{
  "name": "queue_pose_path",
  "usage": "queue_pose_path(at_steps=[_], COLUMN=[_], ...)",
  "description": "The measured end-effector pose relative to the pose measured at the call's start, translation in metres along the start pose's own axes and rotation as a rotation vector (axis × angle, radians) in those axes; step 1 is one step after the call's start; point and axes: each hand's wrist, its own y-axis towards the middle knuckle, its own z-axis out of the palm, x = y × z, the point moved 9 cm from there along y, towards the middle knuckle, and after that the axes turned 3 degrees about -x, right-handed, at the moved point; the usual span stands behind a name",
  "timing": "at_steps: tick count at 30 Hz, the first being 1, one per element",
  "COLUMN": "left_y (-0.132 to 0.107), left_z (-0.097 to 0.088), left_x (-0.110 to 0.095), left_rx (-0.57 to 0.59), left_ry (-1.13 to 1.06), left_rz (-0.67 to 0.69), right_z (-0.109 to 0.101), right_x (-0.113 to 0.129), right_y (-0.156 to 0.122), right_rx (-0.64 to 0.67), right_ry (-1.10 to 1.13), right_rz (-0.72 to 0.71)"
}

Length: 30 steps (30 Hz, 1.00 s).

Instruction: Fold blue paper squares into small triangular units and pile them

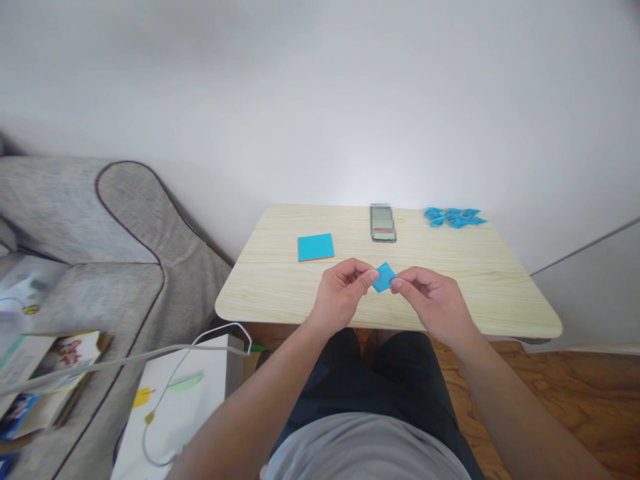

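A small folded piece of blue paper (385, 277), roughly diamond-shaped, is held up over the near part of the table. My left hand (345, 290) pinches its left corner between thumb and fingers. On the opposite side, my right hand (434, 297) pinches the right edge the same way. A stack of blue paper (315, 247) with an orange-red edge lies on the table, beyond my left hand. Several folded blue paper pieces (455, 217) sit in a cluster at the back right.
The pale wood-grain table (270, 287) stands against a white wall. A phone (383, 223) lies at its back middle. To the left are a grey sofa (135, 220) with books (65, 360) on it, a white box (175, 407) and a cable (125, 361).
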Motion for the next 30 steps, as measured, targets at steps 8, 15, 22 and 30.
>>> queue_pose_path(at_steps=[8,15,22,30], left_y=[0.003,0.001,0.003,0.001], left_z=[0.004,0.009,0.004,0.002], left_x=[0.009,0.009,0.005,0.015], left_rx=[0.147,0.124,0.071,0.070], left_ry=[0.062,0.060,0.033,0.040], left_rz=[-0.004,0.013,0.032,0.022], right_z=[0.008,0.018,0.022,0.025], right_x=[-0.019,-0.023,-0.024,-0.023], right_y=[0.007,0.006,0.005,0.006], right_rx=[0.071,0.116,0.138,0.191], right_ry=[0.149,0.181,0.147,0.138], right_rz=[0.079,0.095,0.074,0.062])
